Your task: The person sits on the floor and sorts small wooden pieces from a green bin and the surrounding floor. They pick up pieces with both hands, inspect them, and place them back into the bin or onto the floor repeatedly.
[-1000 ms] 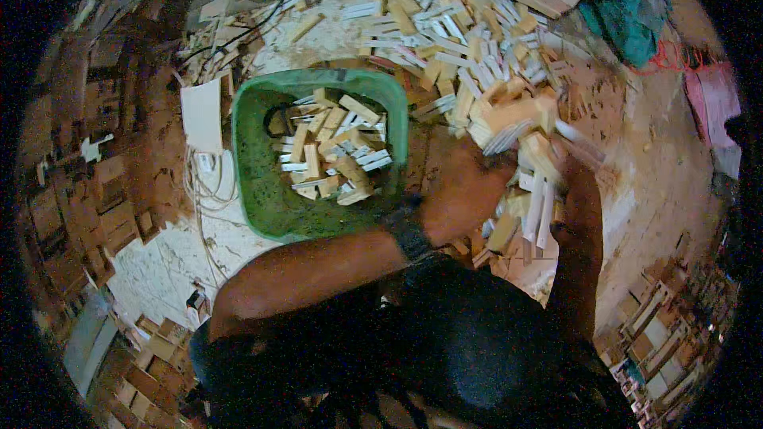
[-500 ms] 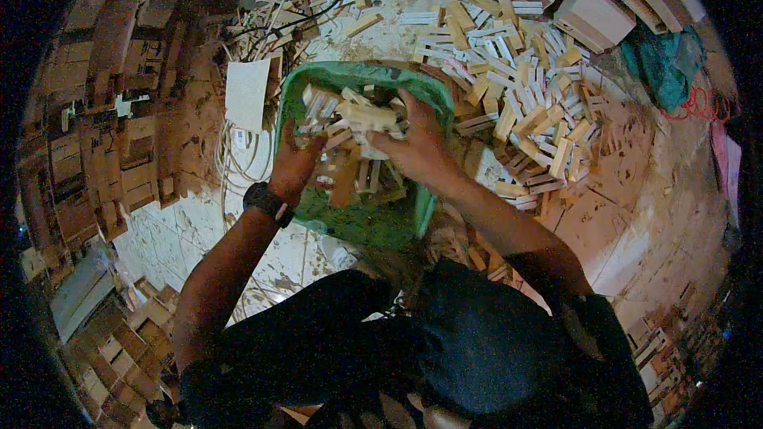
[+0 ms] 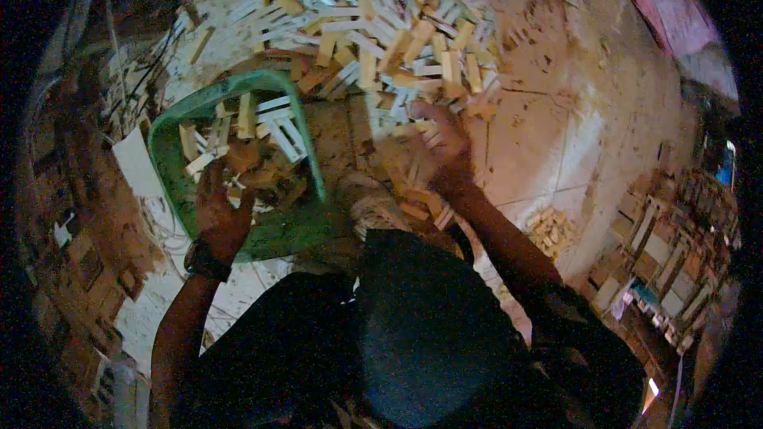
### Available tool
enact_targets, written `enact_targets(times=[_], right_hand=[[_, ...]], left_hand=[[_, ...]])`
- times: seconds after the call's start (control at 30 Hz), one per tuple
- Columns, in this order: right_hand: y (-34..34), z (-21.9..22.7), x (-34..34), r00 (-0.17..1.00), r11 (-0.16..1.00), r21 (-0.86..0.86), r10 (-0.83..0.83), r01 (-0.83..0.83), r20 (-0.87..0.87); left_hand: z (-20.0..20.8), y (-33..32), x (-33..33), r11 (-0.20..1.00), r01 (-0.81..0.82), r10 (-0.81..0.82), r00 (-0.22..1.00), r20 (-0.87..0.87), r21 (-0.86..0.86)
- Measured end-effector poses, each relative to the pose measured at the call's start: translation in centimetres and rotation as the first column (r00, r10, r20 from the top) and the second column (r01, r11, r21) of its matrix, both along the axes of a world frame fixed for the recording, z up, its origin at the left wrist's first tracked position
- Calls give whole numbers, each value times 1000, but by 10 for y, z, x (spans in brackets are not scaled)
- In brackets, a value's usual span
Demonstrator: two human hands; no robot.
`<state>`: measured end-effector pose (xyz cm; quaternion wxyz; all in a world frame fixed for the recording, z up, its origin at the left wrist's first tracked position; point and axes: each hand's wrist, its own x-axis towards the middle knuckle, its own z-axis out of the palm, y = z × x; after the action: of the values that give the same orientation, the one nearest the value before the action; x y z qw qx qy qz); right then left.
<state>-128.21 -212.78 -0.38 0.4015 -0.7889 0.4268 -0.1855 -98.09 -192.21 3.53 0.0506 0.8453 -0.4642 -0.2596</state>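
Observation:
My left hand rests inside a green plastic tub, its thumb apart from the fingers and nothing visible in its grip. In the tub, several short wooden blocks lie jumbled, some bare yellowish wood and some with pale white faces. My right hand is over the near edge of a large pile of similar wooden blocks, to the right of the tub. Its curled fingers are blurred by motion, with pale block pieces at them; whether it grips any is unclear.
A pale flat board leans by the tub's left side, near loops of cable. A smaller heap of wood pieces lies on the dusty floor to the right. Stacked wood stands at the far right, and pink cloth lies at the upper right.
My view has swung right. My right hand has left the tub for the pile; the blocks held between both hands are gone from them. My left hand stays at the tub.

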Motion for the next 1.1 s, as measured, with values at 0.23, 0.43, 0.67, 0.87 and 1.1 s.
enact_targets(times=[0.23, 0.43, 0.67, 0.87, 1.1], right_hand=[[54, -63, -196, 537, 491, 263, -579, 831, -613], [88, -88, -196, 893, 501, 767, -400, 402, -207], [89, -66, -121, 712, 412, 654, -640, 635, -288], [101, -77, -157, 778, 543, 603, -586, 585, -227], [119, -40, -129, 930, 875, 466, 55, 130, -364]], left_hand=[[23, -56, -65, 972, 55, -155, 880, -450, -228], [-71, -106, -205, 902, 431, -417, 887, -199, 35], [-102, -91, -226, 909, 402, -278, 779, -562, 107], [-109, -75, -214, 940, 341, -264, 777, -572, 29], [-104, -98, -210, 866, 433, -230, 791, -567, 252]])
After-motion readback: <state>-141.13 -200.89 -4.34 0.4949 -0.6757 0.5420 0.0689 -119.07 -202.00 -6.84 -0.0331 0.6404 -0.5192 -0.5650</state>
